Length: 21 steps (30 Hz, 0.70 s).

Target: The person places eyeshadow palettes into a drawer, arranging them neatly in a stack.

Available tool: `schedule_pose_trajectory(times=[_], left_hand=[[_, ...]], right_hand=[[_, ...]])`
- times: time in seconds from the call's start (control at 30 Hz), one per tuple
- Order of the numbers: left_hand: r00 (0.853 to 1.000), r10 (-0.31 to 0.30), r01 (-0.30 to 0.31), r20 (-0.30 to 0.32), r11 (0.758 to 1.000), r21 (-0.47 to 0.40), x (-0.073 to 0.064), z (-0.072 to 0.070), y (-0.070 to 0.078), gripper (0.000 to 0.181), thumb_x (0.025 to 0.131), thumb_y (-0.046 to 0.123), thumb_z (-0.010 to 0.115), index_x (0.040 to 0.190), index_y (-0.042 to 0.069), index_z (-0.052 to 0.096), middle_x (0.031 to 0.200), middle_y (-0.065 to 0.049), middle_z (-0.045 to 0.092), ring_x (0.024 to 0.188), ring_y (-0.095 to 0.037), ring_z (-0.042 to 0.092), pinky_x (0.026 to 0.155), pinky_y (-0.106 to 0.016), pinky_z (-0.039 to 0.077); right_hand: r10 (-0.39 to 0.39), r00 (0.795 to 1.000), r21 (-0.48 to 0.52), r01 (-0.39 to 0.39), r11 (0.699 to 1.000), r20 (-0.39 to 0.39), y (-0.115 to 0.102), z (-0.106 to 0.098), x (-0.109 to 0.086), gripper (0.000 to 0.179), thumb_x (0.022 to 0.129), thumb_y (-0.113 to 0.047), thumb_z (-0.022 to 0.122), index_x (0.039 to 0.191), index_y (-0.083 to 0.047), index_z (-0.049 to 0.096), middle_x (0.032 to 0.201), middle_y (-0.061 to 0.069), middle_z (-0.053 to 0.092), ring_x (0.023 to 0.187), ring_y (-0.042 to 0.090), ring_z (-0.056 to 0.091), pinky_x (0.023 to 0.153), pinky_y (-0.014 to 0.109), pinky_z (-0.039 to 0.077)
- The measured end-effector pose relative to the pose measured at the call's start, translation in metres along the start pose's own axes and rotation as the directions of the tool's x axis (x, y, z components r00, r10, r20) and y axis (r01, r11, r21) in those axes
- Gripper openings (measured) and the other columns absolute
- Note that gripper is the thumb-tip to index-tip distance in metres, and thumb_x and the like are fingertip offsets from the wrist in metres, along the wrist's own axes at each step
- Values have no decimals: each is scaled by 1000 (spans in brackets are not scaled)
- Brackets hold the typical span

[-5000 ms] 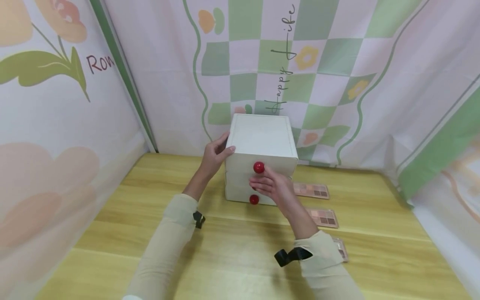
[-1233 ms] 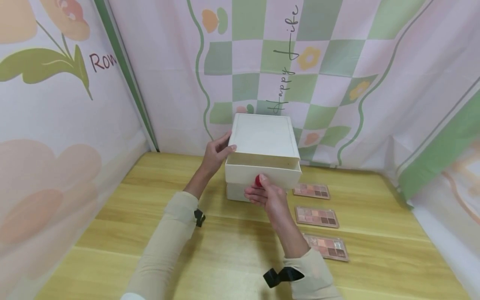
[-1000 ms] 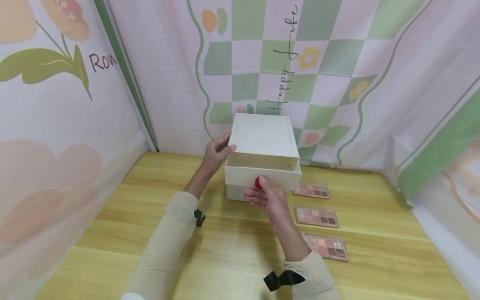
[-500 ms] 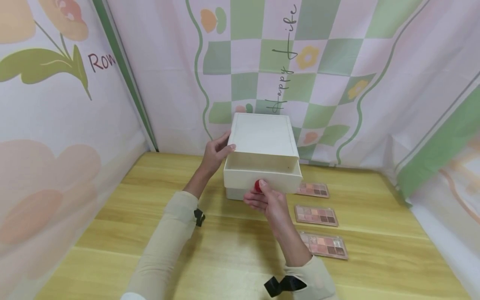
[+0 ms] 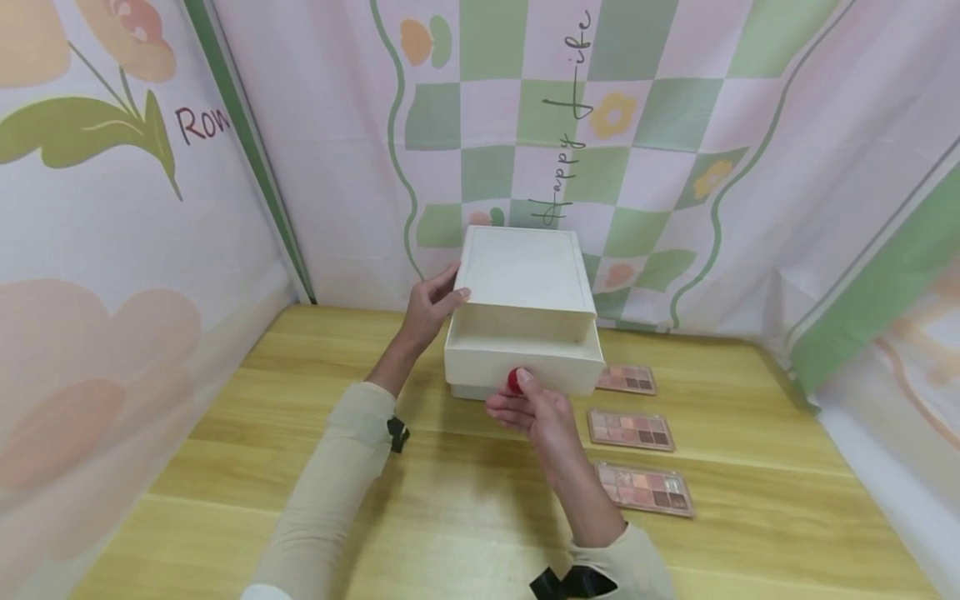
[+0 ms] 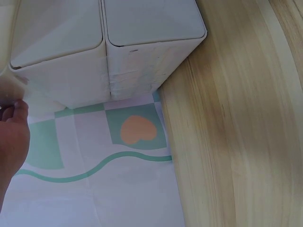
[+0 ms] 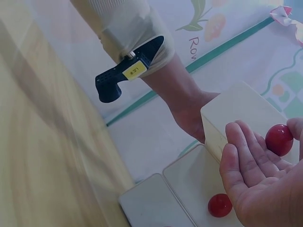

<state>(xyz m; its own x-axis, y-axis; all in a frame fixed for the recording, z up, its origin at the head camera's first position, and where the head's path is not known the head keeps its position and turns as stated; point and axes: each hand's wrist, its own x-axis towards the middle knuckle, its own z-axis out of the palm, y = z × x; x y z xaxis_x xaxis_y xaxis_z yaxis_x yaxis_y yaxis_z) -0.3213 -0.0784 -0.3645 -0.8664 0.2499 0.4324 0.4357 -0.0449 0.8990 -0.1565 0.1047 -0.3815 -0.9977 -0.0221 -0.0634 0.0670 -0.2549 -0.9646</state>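
A white box of drawers (image 5: pixel 525 267) stands at the back of the table, its top drawer (image 5: pixel 476 365) partly pulled out. The inside of that drawer that shows is bare, apart from a tiny dark spot. With thumb and fingers my right hand (image 5: pixel 546 417) pinches the drawer's round red knob (image 5: pixel 514 381). A second red knob (image 7: pixel 220 205) shows lower down in the right wrist view. My left hand (image 5: pixel 429 312) grips the box's upper left side near the front corner, thumb over the top edge. In the left wrist view that hand (image 6: pixel 13 139) is partly cut off.
To the right of the box lie three eyeshadow palettes in a column: a far one (image 5: pixel 630 379), a middle one (image 5: pixel 632 429) and a near one (image 5: pixel 647 489). They rest on the wood-grain table (image 5: pixel 450 517). Printed cloth (image 5: pixel 337 167) hangs behind and at both sides.
My right hand has gone from beside the knob to pinching it, and the top drawer has slid out toward me, farther in each frame. My left hand keeps its place on the box.
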Motion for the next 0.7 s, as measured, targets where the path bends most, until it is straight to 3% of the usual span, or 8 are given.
schedule_pose_trajectory(times=[0.7], left_hand=[[1000,-23,23,-1,1000,-4,-1,0,1,67,95,19,60,153,-3,36,162,-19,39,145,-34,48,119,-39,47]], right_hand=[[-3,1000,-29,3,1000,11,0,1,-22,34,106,-28,48,96,-2,68,77,-5,78,76,9,76,78,24,64]])
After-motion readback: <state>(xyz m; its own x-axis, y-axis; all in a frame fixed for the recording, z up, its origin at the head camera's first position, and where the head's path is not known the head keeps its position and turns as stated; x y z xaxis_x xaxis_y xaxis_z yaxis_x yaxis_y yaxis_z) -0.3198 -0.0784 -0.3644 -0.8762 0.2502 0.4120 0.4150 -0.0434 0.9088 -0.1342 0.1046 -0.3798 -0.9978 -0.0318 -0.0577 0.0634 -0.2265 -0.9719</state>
